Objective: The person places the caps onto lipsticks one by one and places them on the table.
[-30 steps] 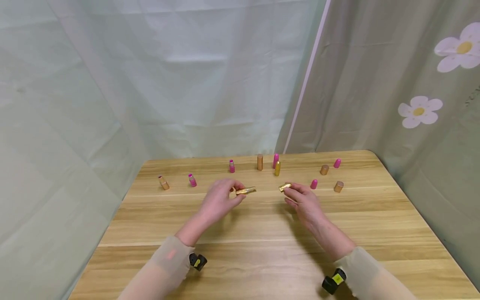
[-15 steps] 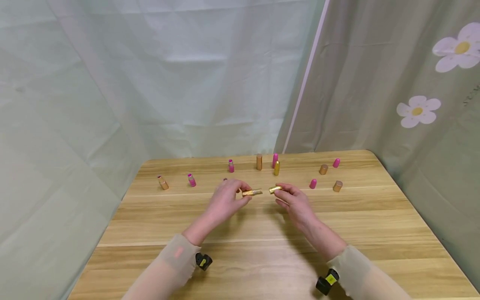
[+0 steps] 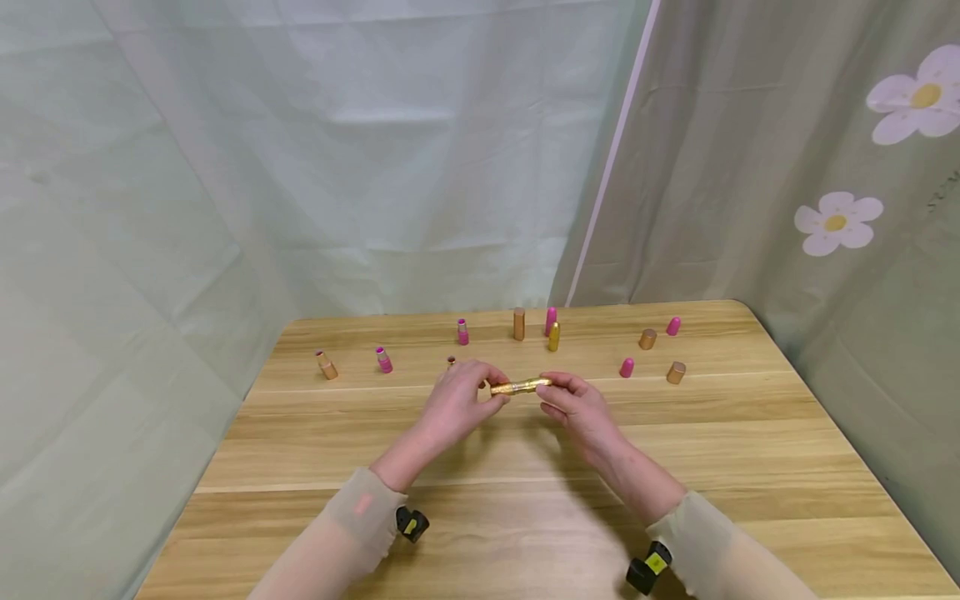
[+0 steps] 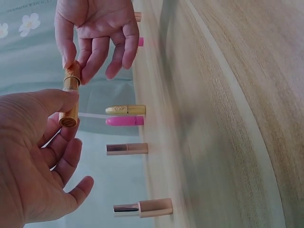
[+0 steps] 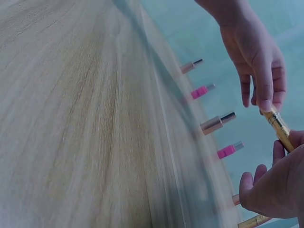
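My left hand (image 3: 459,396) pinches the lower end of a gold lipstick tube (image 3: 504,389) between thumb and fingers. From the other side my right hand (image 3: 583,414) pinches its gold cap (image 3: 534,384). In the head view the tube and the cap lie in one line, end to end, held above the table. The left wrist view shows the cap (image 4: 72,71) set at the tube's upper end, with the tube's round base (image 4: 69,121) facing the camera. Fingertips partly cover both pieces.
On the wooden table (image 3: 525,517), uncapped lipsticks stand at left, among them a copper one (image 3: 327,366) and a pink one (image 3: 385,361). Capped copper (image 3: 519,324), pink (image 3: 551,317) and gold (image 3: 554,337) lipsticks stand at the back. Loose pink (image 3: 627,367) and copper (image 3: 677,372) caps are at right.
Both hands have come together, the left moving right and the right moving left. The gap between the gold lipstick tube and its cap has closed.
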{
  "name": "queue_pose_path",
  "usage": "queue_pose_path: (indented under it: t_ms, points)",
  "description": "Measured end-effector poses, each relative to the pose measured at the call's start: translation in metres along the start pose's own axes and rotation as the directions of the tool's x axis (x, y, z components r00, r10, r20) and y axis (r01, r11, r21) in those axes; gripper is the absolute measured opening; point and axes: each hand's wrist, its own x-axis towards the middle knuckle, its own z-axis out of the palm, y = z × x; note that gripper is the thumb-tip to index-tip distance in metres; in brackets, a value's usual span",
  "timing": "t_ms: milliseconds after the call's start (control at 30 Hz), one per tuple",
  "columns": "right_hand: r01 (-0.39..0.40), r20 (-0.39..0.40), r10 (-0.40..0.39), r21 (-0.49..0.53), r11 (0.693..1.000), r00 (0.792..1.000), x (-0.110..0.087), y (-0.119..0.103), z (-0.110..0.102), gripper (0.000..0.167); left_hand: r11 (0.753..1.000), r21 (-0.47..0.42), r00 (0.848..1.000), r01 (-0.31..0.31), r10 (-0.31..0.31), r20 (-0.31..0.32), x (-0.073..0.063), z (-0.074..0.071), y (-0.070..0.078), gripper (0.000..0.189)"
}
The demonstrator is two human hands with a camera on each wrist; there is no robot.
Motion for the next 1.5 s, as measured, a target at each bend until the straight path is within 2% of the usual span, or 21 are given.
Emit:
queue_pose_path:
  t_ms: [300, 1200, 1500]
  points:
    - [-0.021, 0.022, 0.021, 0.005, 1.0, 1.0, 0.0, 0.003, 0.005, 0.033, 0.999, -0.027, 1.0, -0.021, 0.021, 0.005, 0.001, 0.002, 0.002, 0.018]
    - [-0.008, -0.009, 0.008, 0.04, 0.999, 1.0, -0.003, 0.01, 0.01, 0.023, 0.999, 0.019, 0.999, -0.032, 0.032, -0.006, -0.001, 0.008, 0.005, 0.018]
    - [-0.004, -0.01, 0.004, 0.003, 1.0, 1.0, 0.0, 0.01, 0.005, 0.031, 0.999, 0.015, 0.999, -0.039, 0.039, -0.007, -0.003, 0.012, 0.001, 0.021]
